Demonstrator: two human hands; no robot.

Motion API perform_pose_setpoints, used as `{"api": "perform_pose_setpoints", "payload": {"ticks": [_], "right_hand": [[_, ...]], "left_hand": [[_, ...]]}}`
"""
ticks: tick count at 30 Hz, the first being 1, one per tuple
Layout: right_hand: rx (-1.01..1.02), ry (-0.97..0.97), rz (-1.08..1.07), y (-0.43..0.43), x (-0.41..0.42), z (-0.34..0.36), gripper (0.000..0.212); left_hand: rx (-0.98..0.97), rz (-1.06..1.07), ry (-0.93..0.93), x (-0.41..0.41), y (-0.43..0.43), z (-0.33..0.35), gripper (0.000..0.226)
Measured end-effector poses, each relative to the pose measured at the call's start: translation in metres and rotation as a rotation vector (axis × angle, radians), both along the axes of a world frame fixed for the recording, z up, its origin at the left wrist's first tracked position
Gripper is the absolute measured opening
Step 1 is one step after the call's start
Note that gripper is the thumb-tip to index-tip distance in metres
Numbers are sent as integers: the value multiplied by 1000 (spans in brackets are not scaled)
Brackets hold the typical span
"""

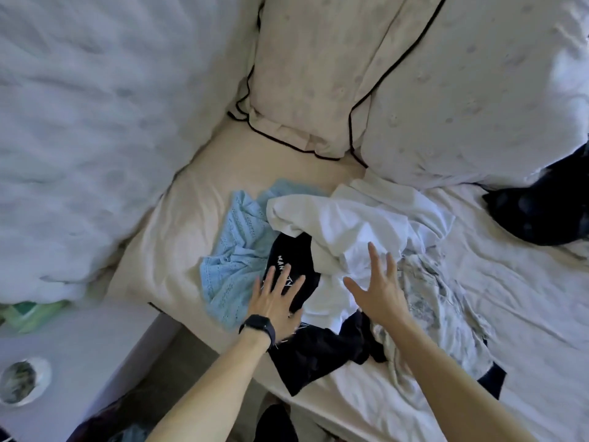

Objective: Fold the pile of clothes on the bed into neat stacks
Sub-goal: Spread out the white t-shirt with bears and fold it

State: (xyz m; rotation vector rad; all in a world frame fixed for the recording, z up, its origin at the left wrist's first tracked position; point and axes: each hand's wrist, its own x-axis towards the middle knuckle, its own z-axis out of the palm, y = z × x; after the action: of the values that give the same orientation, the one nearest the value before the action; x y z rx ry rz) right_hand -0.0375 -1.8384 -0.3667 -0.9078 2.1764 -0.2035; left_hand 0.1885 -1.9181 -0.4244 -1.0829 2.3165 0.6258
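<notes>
Pile of clothes [331, 279] lies unsorted on the bed [178, 224], just below the pillows [302, 74]; nothing is folded and no stack shows. Your left hand [277, 295] is flat with fingers spread over the black lettered garment [291, 260], gripping nothing. Your right hand [379, 291] is also splayed and empty above the white garment [357, 218]. Step in hand, as I judge it, is choosing the first piece. The next move calls for lifting one garment free of the tangle, likely the white one on top, and spreading it on clear sheet. The light blue knit [232, 250] and grey patterned fabric [439, 304] are partly buried. I cannot tell whether either palm touches cloth. The dark heap [541, 212] at the right edge is cut off.
</notes>
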Motion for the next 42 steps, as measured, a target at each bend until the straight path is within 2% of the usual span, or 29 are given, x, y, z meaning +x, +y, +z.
{"api": "perform_pose_setpoints", "payload": {"ticks": [2, 3, 5, 7, 10, 13, 18, 20, 22, 24, 26, 28, 31, 33, 35, 36, 39, 40, 42], "right_hand": [[60, 17, -56, -27, -9, -23, 93], [101, 27, -64, -37, -13, -33, 83], [157, 60, -64, -50, -19, -44, 49], [108, 79, -156, -56, -22, -40, 30], [-130, 64, -347, -57, -35, 6, 21], [-353, 105, -370, -57, -58, 78, 6], [-589, 121, -338, -38, -91, 200, 9], [-675, 101, -326, -22, -99, 246, 8], [-769, 99, -293, -6, -108, 294, 7], [-841, 84, -247, 13, -121, 337, 6], [-885, 104, -208, 39, -137, 371, 2], [-937, 112, -173, 76, -154, 397, 10], [-1044, 33, -180, 147, -180, 424, 31], [-1088, 12, -225, 198, -192, 433, 30], [-1103, 6, -289, 240, -199, 437, 17], [-1082, -43, -300, 257, -198, 439, 23], [-881, -374, -303, 285, -193, 447, 68], [-840, -467, -322, 289, -193, 449, 73], [-864, -492, -369, 296, -196, 453, 61]], "left_hand": [[101, -34, -81, -3, -12, -24, 73], [157, -42, -131, -4, -17, -34, 74], [243, -57, -198, -7, -25, -46, 75], [313, -35, -200, -11, -34, -46, 73], [324, 96, -82, -16, -49, -22, 64], [135, 265, 164, -28, -65, 28, 65], [-8, 312, 689, -95, -78, 170, 85], [-77, 197, 833, -133, -63, 235, 91], [-166, 62, 896, -173, -38, 294, 91], [-208, 48, 967, -204, -11, 345, 76], [-241, 86, 1053, -224, 12, 387, 48], [-276, 83, 1098, -237, 32, 423, 23], [-286, 107, 1204, -253, 67, 472, 17], [-275, 113, 1211, -266, 96, 502, 24], [-255, 95, 1186, -282, 125, 525, 27], [-232, 90, 1165, -290, 140, 533, 30], [-132, -6, 1061, -310, 187, 545, 37], [-84, -84, 1017, -316, 203, 545, 38], [-10, -215, 908, -325, 226, 544, 45]]}}
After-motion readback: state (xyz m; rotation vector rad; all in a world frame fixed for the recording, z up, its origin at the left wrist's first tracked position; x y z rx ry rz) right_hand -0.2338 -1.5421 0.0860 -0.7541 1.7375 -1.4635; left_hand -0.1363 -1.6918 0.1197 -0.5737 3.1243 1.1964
